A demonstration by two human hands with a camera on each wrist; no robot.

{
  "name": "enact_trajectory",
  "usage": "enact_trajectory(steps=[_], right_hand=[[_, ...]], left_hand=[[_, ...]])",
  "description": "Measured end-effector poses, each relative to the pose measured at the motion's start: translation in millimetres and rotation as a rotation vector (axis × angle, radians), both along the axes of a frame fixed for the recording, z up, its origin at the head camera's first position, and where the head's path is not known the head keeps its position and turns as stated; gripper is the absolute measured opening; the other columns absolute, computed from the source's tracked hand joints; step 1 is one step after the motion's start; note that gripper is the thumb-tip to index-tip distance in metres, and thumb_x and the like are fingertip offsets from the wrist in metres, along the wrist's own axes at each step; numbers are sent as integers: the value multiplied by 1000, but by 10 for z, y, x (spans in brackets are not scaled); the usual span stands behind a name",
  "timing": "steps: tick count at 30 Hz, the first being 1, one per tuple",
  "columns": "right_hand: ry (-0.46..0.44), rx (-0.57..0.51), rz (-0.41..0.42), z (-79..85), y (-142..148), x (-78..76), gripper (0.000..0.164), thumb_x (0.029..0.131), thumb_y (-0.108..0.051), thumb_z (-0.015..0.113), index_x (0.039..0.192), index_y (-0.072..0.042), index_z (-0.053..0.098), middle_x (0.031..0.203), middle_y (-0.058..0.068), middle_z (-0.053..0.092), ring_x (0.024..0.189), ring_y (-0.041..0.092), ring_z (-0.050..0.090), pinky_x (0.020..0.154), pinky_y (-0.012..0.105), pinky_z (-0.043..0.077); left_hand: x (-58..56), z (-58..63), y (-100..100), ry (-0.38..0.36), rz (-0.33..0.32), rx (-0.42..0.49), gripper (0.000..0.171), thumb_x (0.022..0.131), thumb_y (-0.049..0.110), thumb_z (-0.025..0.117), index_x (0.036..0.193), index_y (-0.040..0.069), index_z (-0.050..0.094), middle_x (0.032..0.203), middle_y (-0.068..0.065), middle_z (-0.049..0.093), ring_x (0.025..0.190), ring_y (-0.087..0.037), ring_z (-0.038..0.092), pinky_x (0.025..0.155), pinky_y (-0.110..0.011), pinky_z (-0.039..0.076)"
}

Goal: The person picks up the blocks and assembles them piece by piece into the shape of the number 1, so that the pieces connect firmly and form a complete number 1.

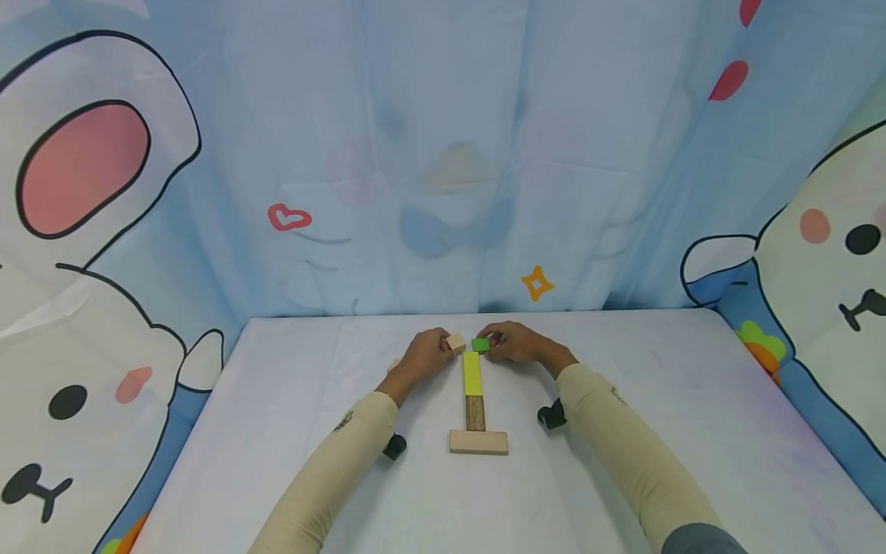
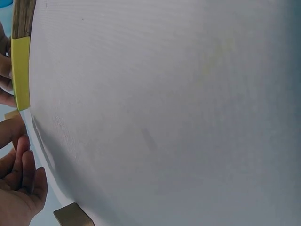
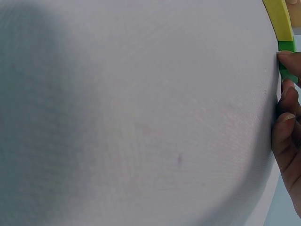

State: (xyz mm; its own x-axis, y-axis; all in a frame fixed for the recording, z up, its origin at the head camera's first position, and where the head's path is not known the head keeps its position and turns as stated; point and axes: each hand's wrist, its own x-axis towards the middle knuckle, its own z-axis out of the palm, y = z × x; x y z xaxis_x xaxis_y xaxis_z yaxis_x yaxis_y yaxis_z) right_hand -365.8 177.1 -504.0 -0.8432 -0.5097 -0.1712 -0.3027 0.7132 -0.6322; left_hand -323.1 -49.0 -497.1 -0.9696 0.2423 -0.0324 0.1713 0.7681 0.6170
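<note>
My left hand [image 1: 424, 355] pinches a small plain wooden block [image 1: 455, 343] just past the far end of the yellow block [image 1: 472, 374]. Opposite it, my right hand [image 1: 515, 342] grips a green block [image 1: 481, 345] between thumb and fingers, close to that same end. A dark brown wooden block [image 1: 474, 413] meets the yellow one end to end. Across the near end of this column lies a wider pale wooden block [image 1: 478, 442]. In the right wrist view the green block [image 3: 287, 46] touches the yellow block's end; my thumb covers part of it.
Another pale block [image 1: 394, 364] shows partly behind my left wrist; the left wrist view has a block [image 2: 74, 215] at its bottom edge. A white cloth [image 1: 277, 400] covers the table. A printed curtain [image 1: 443, 154] hangs along the far edge.
</note>
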Motion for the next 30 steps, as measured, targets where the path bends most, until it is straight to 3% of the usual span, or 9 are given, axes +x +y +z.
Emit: enact_trajectory(steps=[12, 30], right_hand=[[-9, -11, -8, -13, -4, -2, 35, 93, -14, 69, 128, -11, 65, 97, 5, 62, 83, 18, 52, 73, 32, 44], [-18, -4, -17, 2, -9, 11, 36, 94, -16, 69, 129, -11, 65, 97, 5, 61, 81, 17, 52, 73, 31, 43]], left_hand=[[39, 48, 61, 0, -13, -13, 36, 97, 12, 67, 129, -2, 62, 94, -5, 65, 80, -11, 54, 75, -25, 48], [9, 40, 116, 47, -41, -73, 37, 96, 13, 68, 129, -2, 62, 96, -6, 69, 80, -11, 55, 74, -25, 49]])
